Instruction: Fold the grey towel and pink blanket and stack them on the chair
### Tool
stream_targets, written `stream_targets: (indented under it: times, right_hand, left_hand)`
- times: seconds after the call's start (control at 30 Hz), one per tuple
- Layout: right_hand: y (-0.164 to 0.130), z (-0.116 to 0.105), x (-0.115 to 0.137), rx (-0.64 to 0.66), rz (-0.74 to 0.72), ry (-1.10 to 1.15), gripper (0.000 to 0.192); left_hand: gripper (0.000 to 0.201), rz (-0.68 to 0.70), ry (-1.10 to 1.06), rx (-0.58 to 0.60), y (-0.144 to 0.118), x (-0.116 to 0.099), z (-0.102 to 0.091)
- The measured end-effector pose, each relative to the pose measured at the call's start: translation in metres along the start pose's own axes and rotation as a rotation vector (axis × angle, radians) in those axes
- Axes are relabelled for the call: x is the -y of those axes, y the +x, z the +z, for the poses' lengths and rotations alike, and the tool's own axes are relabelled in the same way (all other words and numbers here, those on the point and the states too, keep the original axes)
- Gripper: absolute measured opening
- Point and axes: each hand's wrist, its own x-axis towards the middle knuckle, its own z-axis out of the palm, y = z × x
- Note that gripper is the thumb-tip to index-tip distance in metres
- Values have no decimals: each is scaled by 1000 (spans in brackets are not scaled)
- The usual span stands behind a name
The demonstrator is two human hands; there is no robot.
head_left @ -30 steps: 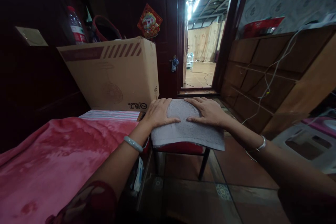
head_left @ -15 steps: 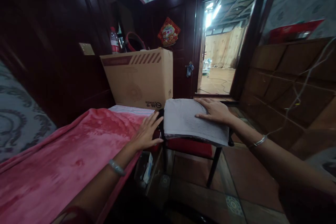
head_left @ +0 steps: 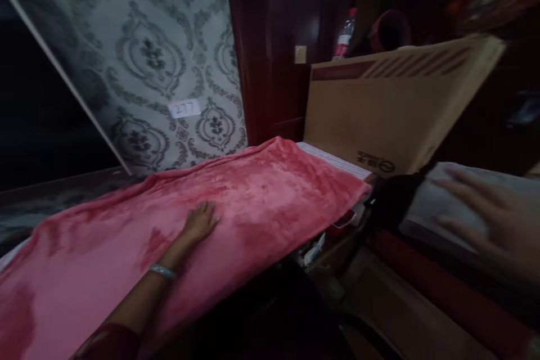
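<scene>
Left hand (head_left: 199,223) lies flat, fingers spread, gripping nothing, mid-width on the red blanket (head_left: 261,191); right hand (head_left: 489,219), blurred, open, rests over the grey folded cloth (head_left: 430,202) beyond the blanket's right edge.

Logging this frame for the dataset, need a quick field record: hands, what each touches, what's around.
left hand: flat, fingers spread, palm down on the pink blanket
right hand: blurred, fingers spread, over the folded grey cloth; contact unclear
blanket: spread over a raised surface, draping off its near edge
wrist: pale bracelet on left arm
behind: cardboard box on the striped end, plastic bottle behind the box
wall: patterned wallpaper with a small label
</scene>
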Motion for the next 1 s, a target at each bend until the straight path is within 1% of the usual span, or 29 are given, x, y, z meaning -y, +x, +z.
stream_targets:
  times: [0.03,0.1,0.13,0.2,0.27,0.33,0.4,0.47,0.5,0.57,0.63,0.7,0.8,0.93,1.0]
  right_hand:
    - [8,22,26,34,-102,44,63]
    - [24,74,75,130,-293,135,57]
    - [33,101,98,199,-359,186,55]
    - [50,155,140,299,-447,287,53]
    - [69,205,178,367,-492,380,54]
    - [89,247,215,422,-529,439,58]
    - [107,281,248,459,-547,441,62]
    - [121,309,272,483,-520,381,63]
    - [125,321,280,498,-494,334,63]
    - [126,341,287,531,-452,238,61]
    - [121,358,285,541,-449,184,61]
    - [115,371,279,520,-464,177,61]
    - [110,381,273,497,-473,181,62]
    - [109,384,272,492,-467,173,62]
    - [109,384,273,485,-466,175,62]
  left_hand:
    - [66,-34,5,3,-7,9,5]
    - [64,-80,18,-6,-17,21,15]
    - [63,-92,27,-15,-21,24,20]
    - [62,-95,42,-36,-27,25,27]
    - [60,-91,48,-52,-30,24,32]
    - [60,-88,43,-61,-32,24,34]
    - [60,-88,31,-76,-33,25,36]
    - [59,-85,17,-97,-34,26,38]
    - [59,-81,9,-108,-35,27,39]
    - [58,-73,-9,-123,-36,28,42]
    - [57,-68,-34,-132,-38,28,45]
    - [57,-64,-66,-138,-39,29,48]
    - [57,-55,-107,-146,-41,30,49]
    - [55,-51,-138,-167,-46,28,45]
    - [54,-78,-138,-176,-49,26,42]
